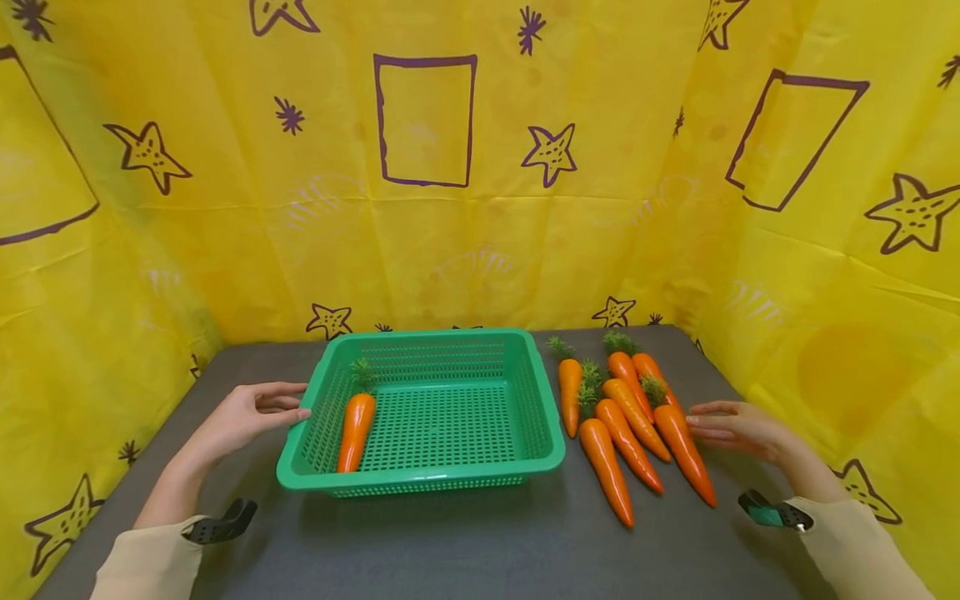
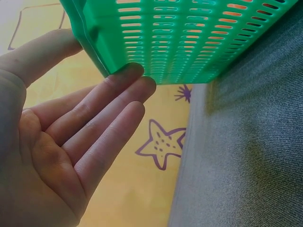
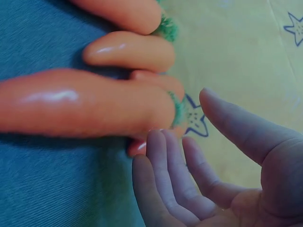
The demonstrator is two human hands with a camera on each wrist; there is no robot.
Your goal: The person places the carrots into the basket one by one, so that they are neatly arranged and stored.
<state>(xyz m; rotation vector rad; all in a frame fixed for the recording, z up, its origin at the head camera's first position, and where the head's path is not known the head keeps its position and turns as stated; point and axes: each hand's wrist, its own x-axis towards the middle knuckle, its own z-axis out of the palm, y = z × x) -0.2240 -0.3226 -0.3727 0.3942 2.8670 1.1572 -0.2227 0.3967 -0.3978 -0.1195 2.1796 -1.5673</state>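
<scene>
At the left side of a green plastic basket (image 1: 423, 479) is my left hand (image 1: 243, 417), thumb at the rim and fingers loosely extended along the outer wall (image 2: 156, 42). Inside the basket's left end lies one orange carrot (image 1: 357, 429) with a green tuft. My right hand (image 1: 738, 429) is beside the rightmost carrot (image 1: 684, 450) of a group, its fingers relaxed and apart from the thumb. In the right wrist view the fingertips (image 3: 155, 142) are close to the top end of that carrot (image 3: 85, 101); whether they touch it I cannot tell.
Several more carrots (image 1: 606, 467) lie to the right of the basket on the dark grey tabletop (image 1: 450, 550), some touching. Yellow cloth (image 1: 435, 250) with drawn stars surrounds the table at the back and both sides. Each wrist wears a dark band (image 1: 225, 523).
</scene>
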